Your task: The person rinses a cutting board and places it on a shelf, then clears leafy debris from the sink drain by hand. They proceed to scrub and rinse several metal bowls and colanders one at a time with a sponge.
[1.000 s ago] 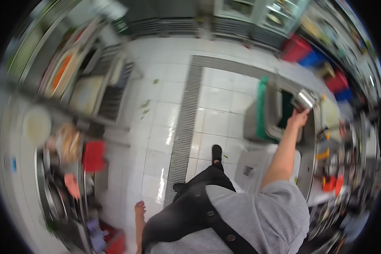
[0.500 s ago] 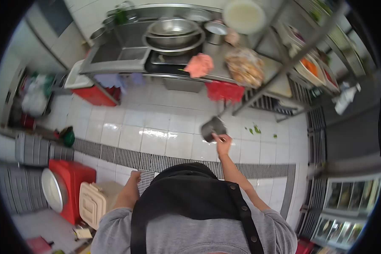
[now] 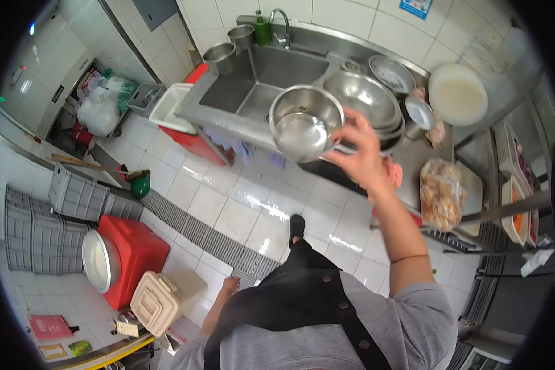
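White tiled kitchen floor (image 3: 228,209): the right hand (image 3: 364,157) is gripping a steel bowl (image 3: 305,126) by its rim, tilting it toward the sink (image 3: 271,77); the left hand (image 3: 228,288) is hanging low, too blurred to read.

Commercial kitchen — s/s sink (image 3: 271,77), mixing bowls (image 3: 364,98), tiled floor (image 3: 240,216)
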### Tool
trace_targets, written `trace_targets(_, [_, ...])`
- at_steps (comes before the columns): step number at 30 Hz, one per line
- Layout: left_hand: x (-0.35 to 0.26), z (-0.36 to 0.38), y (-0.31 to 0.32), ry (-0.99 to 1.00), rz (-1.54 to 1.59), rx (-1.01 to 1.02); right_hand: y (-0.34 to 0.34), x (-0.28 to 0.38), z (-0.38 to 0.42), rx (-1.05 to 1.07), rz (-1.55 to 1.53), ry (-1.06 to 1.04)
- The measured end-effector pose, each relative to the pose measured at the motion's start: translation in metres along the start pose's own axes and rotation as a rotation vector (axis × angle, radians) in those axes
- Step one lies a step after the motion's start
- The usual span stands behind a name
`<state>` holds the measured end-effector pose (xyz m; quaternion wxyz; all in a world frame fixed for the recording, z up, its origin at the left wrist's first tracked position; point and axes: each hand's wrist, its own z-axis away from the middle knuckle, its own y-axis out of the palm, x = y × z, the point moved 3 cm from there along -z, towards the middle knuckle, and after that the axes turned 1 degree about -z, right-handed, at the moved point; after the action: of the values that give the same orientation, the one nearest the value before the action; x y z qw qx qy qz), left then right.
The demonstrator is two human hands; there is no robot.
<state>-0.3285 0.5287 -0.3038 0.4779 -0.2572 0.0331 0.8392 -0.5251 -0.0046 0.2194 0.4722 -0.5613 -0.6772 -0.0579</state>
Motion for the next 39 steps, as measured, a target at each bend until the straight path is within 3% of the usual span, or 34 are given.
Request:
trace_targets(3, [-0.052, 0.005, -0.029, -0.245, 0.021, -0.052, -0.032, -0.07, -0.12, -0.072, 0.2, -0.016])
trace_targets(5, [-0.101, -0.004, -0.046, -0.267, 0.063, -0.084, -0.049, -0.129, -0.194, -0.149, 0.296, 0.038])
trace_targets(8, [-0.191, -0.03, -0.068, -0.094, 0.181, -0.143, -0.057, -0.254, -0.269, -0.168, 0.426, 0.274])
trace_targets(10, [-0.247, -0.055, -0.076, 0.207, 0.31, -0.188, -0.053, -0.351, -0.292, -0.185, 0.49, 0.329])
trace_targets(12, [-0.309, -0.067, -0.077, 0.251, 0.435, -0.29, -0.036, -0.399, -0.315, -0.203, 0.551, 0.369])
trace_targets(14, [-0.377, -0.051, -0.079, 0.331, 0.37, -0.271, -0.016, -0.431, -0.324, -0.222, 0.524, 0.664])
trace_targets(16, [-0.447, -0.038, -0.081, 0.438, 0.24, -0.245, 0.015, -0.48, -0.329, -0.329, 0.042, 0.929])
trace_targets(17, [-0.474, -0.048, -0.09, 0.509, 0.182, -0.238, 0.031, -0.49, -0.332, -0.398, -0.089, 0.963])
trace_targets(20, [-0.585, -0.05, -0.108, 0.708, 0.096, -0.185, 0.062, -0.499, -0.341, -0.295, 0.017, 0.906])
trace_targets(24, [-0.725, -0.09, -0.114, 0.938, -0.03, -0.011, 0.075, -0.525, -0.338, -0.387, 0.292, 0.821])
trace_targets(28, [-0.86, -0.101, -0.058, 1.08, -0.174, 0.316, 0.069, -0.509, -0.336, -0.304, 0.447, 0.903])
trace_targets(30, [-0.912, -0.105, -0.018, 1.201, -0.313, 0.398, 0.064, -0.508, -0.33, -0.32, 0.84, 0.833])
trace_targets(31, [-0.937, -0.103, 0.002, 1.249, -0.379, 0.437, 0.062, -0.508, -0.327, -0.325, 0.844, 0.849])
trace_targets(34, [-0.997, -0.128, 0.062, 1.427, -0.375, 0.343, 0.057, -0.51, -0.312, -0.269, 0.825, 0.995])
trace_targets(35, [-1.016, -0.139, 0.081, 1.439, -0.351, 0.29, 0.057, -0.503, -0.317, -0.089, 0.842, 0.985])
trace_targets(36, [-1.035, -0.16, 0.101, 1.532, -0.401, 0.162, 0.058, -0.485, -0.323, -0.103, 0.843, 1.003])
trace_targets(37, [-1.054, -0.176, 0.119, 1.621, -0.45, 0.033, 0.066, -0.454, -0.337, -0.092, 0.809, 0.878])
trace_targets(39, [-1.091, -0.188, 0.147, 1.59, -0.574, 0.035, 0.085, -0.383, -0.36, -0.071, 0.753, 0.706])
